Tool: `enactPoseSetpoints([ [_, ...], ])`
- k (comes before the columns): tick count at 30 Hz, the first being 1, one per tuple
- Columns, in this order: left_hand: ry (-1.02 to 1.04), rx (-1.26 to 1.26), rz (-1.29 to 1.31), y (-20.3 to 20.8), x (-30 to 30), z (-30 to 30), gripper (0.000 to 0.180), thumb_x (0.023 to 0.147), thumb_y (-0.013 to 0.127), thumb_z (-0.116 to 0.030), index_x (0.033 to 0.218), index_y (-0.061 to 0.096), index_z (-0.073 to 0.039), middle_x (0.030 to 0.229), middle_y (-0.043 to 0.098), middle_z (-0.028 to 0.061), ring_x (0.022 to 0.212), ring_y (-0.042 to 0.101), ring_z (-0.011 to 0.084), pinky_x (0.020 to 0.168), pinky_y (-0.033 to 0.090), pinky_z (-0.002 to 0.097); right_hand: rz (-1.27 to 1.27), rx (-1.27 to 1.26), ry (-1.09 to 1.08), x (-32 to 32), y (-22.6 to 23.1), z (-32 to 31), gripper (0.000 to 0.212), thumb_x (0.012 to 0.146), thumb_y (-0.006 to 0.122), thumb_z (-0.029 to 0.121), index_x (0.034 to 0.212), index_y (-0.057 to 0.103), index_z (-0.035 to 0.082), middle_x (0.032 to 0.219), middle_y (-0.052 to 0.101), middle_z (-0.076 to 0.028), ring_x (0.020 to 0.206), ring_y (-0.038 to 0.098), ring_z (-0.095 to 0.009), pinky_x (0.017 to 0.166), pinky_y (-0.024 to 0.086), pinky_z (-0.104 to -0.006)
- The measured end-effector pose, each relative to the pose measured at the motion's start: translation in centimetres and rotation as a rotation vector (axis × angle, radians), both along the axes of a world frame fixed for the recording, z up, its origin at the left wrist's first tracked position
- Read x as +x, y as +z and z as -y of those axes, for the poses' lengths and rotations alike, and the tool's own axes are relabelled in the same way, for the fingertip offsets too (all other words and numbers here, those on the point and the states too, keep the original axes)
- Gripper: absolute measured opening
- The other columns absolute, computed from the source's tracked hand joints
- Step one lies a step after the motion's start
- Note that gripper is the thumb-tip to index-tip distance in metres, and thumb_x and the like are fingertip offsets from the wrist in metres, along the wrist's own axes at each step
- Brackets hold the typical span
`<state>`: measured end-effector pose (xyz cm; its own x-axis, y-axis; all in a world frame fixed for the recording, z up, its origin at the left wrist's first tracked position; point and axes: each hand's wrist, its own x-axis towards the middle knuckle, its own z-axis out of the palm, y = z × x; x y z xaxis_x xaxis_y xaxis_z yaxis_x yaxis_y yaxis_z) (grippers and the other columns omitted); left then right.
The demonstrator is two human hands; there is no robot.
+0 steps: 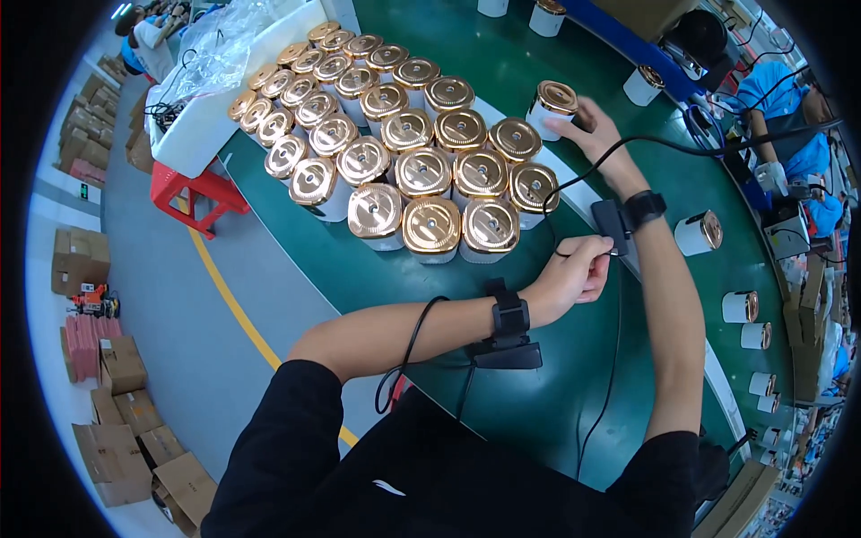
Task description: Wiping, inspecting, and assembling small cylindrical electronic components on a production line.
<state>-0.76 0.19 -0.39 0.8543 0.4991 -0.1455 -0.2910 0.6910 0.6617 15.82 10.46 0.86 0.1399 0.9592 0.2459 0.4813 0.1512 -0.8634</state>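
Observation:
My right hand (595, 142) grips the side of a white canister (543, 118) with a shiny copper-gold top, at the far right end of the group. Below it, my left hand (574, 276) is closed, its fingertips pinched against the lower edge of the black box (612, 224) strapped to my right wrist; what they hold, if anything, I cannot make out. Many matching canisters (423, 172) stand upright, packed in rows on the green table (404, 278) to the left of my hands. Another black device (509, 332) is strapped to my left wrist.
A black cable (700, 148) arcs over my right forearm. Loose canisters (700, 233) sit spaced along the green belt on the right. A white bin (193, 134) with clear plastic rests by a red stool (202, 197). Co-workers in blue (780, 99) are at right; cartons (117, 457) line the left.

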Motion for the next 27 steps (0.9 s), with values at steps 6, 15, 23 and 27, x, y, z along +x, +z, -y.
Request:
enactPoseSetpoints([
  [6,0.027,-0.036,0.055,-0.4,-0.3,-0.1,0.036,0.097,0.044,-0.029,0.068,0.040,-0.008,0.053,0.033,-0.0004,0.045,0.031,0.0093,0.042,0.024,0.0248,-1.072,0.017,-0.037,0.7,0.3,7.1,0.055,0.091,0.053,0.040,0.130,0.047,0.001,0.121,0.056,-0.014,0.103,0.057,-0.027,0.094,0.045,-0.0394],
  [15,-0.042,0.107,-0.062,1.3,-0.8,0.0,0.040,0.101,0.043,-0.034,0.071,0.043,-0.007,0.056,0.036,-0.0009,0.048,0.030,0.0068,0.044,0.024,0.0238,-0.777,0.106,-0.245,-3.0,0.0,17.7,0.059,0.091,0.049,0.037,0.138,0.036,0.003,0.113,0.056,-0.012,0.094,0.059,-0.022,0.085,0.049,-0.0350],
  [23,-0.109,0.203,-0.132,0.5,-0.3,0.5,0.043,0.101,0.042,-0.034,0.066,0.035,-0.009,0.053,0.034,-0.0016,0.047,0.029,0.0068,0.043,0.023,0.0236,-0.575,0.148,-0.320,-2.8,-1.1,18.3,0.064,0.085,0.063,0.030,0.137,0.037,0.002,0.113,0.057,-0.012,0.101,0.057,-0.018,0.090,0.046,-0.0306],
  [27,-0.119,0.248,-0.163,0.4,-0.3,0.1,0.044,0.101,0.041,-0.034,0.066,0.034,-0.010,0.053,0.034,-0.0016,0.047,0.029,0.0070,0.043,0.023,0.0242,-0.459,0.185,-0.327,-2.9,-1.1,18.3,0.064,0.084,0.066,0.027,0.136,0.038,0.002,0.113,0.057,-0.012,0.102,0.056,-0.017,0.091,0.044,-0.0295],
])
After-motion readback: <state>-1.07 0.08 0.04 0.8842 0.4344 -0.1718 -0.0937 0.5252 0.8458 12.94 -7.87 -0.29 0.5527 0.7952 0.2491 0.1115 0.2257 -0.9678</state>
